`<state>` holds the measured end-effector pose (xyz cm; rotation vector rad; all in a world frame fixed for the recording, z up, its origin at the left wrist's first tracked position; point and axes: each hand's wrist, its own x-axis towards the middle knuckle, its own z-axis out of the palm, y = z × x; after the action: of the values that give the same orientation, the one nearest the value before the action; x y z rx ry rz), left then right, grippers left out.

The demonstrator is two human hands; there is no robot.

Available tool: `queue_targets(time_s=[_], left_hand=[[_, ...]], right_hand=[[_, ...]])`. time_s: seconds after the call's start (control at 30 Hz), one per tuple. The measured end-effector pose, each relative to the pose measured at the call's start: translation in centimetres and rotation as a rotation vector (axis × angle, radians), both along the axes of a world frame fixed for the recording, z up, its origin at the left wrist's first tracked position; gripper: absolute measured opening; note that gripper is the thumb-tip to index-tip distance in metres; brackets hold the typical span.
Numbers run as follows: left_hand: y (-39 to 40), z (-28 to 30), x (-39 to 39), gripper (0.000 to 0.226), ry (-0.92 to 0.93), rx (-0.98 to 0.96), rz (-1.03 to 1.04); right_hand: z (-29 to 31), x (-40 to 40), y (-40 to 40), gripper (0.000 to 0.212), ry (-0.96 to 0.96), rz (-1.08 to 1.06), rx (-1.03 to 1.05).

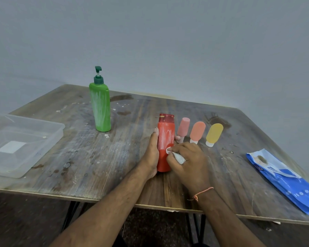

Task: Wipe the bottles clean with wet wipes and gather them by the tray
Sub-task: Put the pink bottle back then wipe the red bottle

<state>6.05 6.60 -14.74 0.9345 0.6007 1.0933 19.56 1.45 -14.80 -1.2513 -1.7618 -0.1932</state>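
**Red bottle under the wipe at the table's middle**

The red bottle (165, 139) stands upright near the middle of the wooden table (100, 157), a little toward the near edge. The left hand (152, 154) grips it from the left side, thumb up along the bottle's edge and fingertips showing round its far right side. The right hand (187, 159) has its fingers curled tight on a crumpled white wet wipe (177, 155) and presses it against the bottle's lower right front. White streaks cover the bottle's upper body; the lower part looks plain red. A thin orange thread (202, 192) circles the right wrist.

Just behind and to the right of the red bottle stand three small squeeze tubes in a row, caps down: a pink tube (183, 128), an orange tube (197, 131) and a yellow tube (214, 133). The pink tube is just beside the red bottle.

Farther back and to the left, a green pump bottle (100, 107) stands upright, its front smeared with white streaks. A clear plastic tray (48, 139) sits at the table's left edge, well apart from all the bottles. A blue pack of wet wipes (284, 180) lies flat on the right side of the table, near its edge. The tabletop itself is stained and flecked with white spots.
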Motion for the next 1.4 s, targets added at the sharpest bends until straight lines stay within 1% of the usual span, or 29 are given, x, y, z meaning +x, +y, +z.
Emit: queue_targets(time_s=[0.1, 0.23, 0.3, 0.4, 0.47, 0.6, 0.7, 0.77, 0.87, 0.93, 1.07, 1.23, 1.4], left_hand=[[-0.1, 0.1, 0.1, 0.080, -0.010, 0.005, 0.008], [-0.1, -0.1, -0.1, 0.080, -0.012, -0.010, 0.009], [-0.1, 0.0, -0.1, 0.078, 0.002, -0.017, 0.018], [-0.2, 0.2, 0.0, 0.075, -0.008, -0.021, 0.027], [-0.2, 0.2, -0.1, 0.074, -0.024, -0.029, 0.027], [-0.2, 0.3, -0.1, 0.076, -0.020, -0.035, 0.027], [-0.2, 0.3, -0.1, 0.075, -0.013, -0.035, 0.039], [-0.3, 0.3, -0.1, 0.075, -0.016, -0.040, 0.037], [-0.3, 0.3, -0.3, 0.076, -0.026, -0.053, 0.023], [-0.2, 0.3, -0.2, 0.076, -0.022, -0.059, 0.025], [-0.4, 0.4, -0.2, 0.078, -0.029, -0.061, 0.029], [-0.4, 0.6, -0.3, 0.074, -0.044, -0.086, 0.020], [-0.4, 0.5, -0.3, 0.077, -0.042, -0.088, 0.043]], right_hand=[[0.2, -0.3, 0.3, 0.017, 0.056, -0.027, 0.010], [0.0, -0.7, 0.0, 0.015, 0.004, 0.034, 0.013], [0.0, -0.4, 0.1, 0.014, -0.010, 0.021, 0.003], [0.2, -0.6, 0.5, 0.015, 0.039, -0.015, 0.009], [0.4, -1.0, 0.4, 0.016, 0.049, 0.012, 0.026], [0.5, -1.2, 0.0, 0.015, -0.008, 0.044, 0.045], [0.6, -1.1, 0.5, 0.013, 0.028, -0.005, 0.032], [0.8, -1.4, 0.5, 0.014, 0.035, 0.008, 0.035], [1.0, -1.8, -0.2, 0.016, -0.044, 0.050, 0.036], [0.9, -1.8, -0.5, 0.015, -0.088, 0.038, 0.044], [1.3, -1.9, 0.3, 0.012, -0.012, 0.004, 0.049], [1.5, -2.3, -0.2, 0.013, -0.100, 0.047, 0.035], [2.0, -2.3, 0.4, 0.011, -0.058, -0.009, 0.051]])
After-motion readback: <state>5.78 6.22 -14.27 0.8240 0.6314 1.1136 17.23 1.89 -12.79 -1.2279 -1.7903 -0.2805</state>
